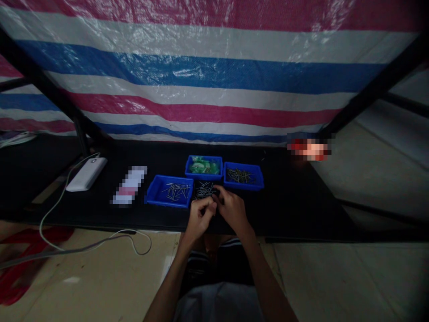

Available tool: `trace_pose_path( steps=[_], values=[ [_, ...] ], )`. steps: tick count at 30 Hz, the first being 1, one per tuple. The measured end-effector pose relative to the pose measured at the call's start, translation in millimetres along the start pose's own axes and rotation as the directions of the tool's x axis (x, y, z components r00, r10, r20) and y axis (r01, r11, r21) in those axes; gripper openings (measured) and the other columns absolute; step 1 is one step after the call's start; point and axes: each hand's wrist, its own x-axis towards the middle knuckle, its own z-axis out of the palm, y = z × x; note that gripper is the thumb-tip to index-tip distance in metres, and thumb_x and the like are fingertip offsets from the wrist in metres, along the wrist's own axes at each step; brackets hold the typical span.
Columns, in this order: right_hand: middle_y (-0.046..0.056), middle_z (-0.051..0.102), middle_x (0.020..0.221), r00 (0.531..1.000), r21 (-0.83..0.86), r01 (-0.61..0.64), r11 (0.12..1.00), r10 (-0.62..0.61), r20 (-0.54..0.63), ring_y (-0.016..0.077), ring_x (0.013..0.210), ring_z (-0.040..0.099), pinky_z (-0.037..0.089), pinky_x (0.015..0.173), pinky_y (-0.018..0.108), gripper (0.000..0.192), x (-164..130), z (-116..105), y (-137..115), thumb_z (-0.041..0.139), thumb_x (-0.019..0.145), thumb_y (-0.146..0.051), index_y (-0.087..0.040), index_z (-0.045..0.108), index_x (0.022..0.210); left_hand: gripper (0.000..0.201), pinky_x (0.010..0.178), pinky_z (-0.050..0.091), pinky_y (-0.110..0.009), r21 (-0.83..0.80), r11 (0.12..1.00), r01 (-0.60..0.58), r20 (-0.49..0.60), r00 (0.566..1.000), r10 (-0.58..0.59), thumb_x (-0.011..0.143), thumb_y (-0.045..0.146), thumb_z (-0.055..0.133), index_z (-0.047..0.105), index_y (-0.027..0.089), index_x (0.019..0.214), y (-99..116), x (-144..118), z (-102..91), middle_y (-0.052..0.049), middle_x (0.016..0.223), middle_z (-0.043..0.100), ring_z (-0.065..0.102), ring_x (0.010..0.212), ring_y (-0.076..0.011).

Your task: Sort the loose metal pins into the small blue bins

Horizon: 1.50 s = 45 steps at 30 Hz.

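Note:
Both of my hands are close together at the front of the black table, just below a pile of thin metal pins (203, 190). My left hand (200, 217) is closed, thumb against the curled index finger. My right hand (233, 209) bends in from the right, its fingertips drawn together beside the left thumb. Anything between the fingers is too small and dark to make out. Left of the hands lies a blue tray (157, 197) with loose silvery pins. Another blue tray (261, 181), beyond my right hand, holds darker, brassy pins.
A third blue tray (220, 172) with green-and-clear contents stands behind. To the left are a blurred-out flat item (130, 185) and a white power bank (86, 174) with a cable (43, 223) hanging off the edge. A striped plastic sheet (208, 71) closes off the back.

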Motion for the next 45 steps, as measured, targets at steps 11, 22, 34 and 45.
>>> trace_pose_path(
  steps=[11, 22, 34, 45],
  values=[
    [-0.003, 0.066, 0.071, 0.996, 0.016, -0.086, 0.996, 0.086, 0.013, 0.0156, 0.066, 0.064, 0.034, 0.059, 0.025, 0.011, 4, 4, 6, 0.060, 0.098, -0.027, -0.023, 0.068, 0.105, 0.048, 0.057, 0.030, -0.028, 0.031, 0.999, 0.042, 0.052, 0.998, -0.044, 0.102, 0.042, 0.053, 0.049, 0.018, 0.061, -4, 1, 1.5, 0.002, 0.057, 0.046, 0.043, 0.056, -0.0120],
    [-0.003, 0.065, 0.068, 0.992, 0.059, -0.124, 0.991, 0.124, 0.000, 0.0165, 0.065, 0.064, 0.035, 0.059, 0.025, 0.013, 3, 2, 4, 0.061, 0.096, -0.026, -0.024, 0.068, 0.107, 0.048, 0.058, 0.034, -0.027, 0.073, 0.994, 0.086, 0.071, 0.993, -0.091, 0.102, 0.046, 0.052, 0.051, 0.019, 0.061, 3, 4, 1.9, 0.001, 0.058, 0.051, 0.047, 0.056, -0.0130],
    [-0.004, 0.064, 0.067, 0.990, 0.082, -0.135, 0.987, 0.138, -0.037, 0.0147, 0.063, 0.064, 0.034, 0.058, 0.024, 0.013, 0, 0, 3, 0.064, 0.096, -0.027, -0.022, 0.070, 0.107, 0.047, 0.059, 0.035, -0.026, 0.114, 0.989, 0.091, 0.060, 0.993, -0.099, 0.102, 0.043, 0.052, 0.052, 0.018, 0.063, 3, 5, 2.8, 0.001, 0.059, 0.052, 0.048, 0.058, -0.0127],
    [-0.003, 0.065, 0.066, 0.989, 0.089, -0.135, 0.987, 0.139, -0.042, 0.0154, 0.064, 0.065, 0.036, 0.059, 0.024, 0.010, -1, 0, 2, 0.062, 0.096, -0.027, -0.024, 0.070, 0.099, 0.048, 0.060, 0.037, -0.026, 0.138, 0.984, 0.115, 0.041, 0.992, -0.122, 0.102, 0.046, 0.052, 0.053, 0.018, 0.063, 4, 7, 3.6, 0.001, 0.059, 0.053, 0.049, 0.058, -0.0132]
  ],
)
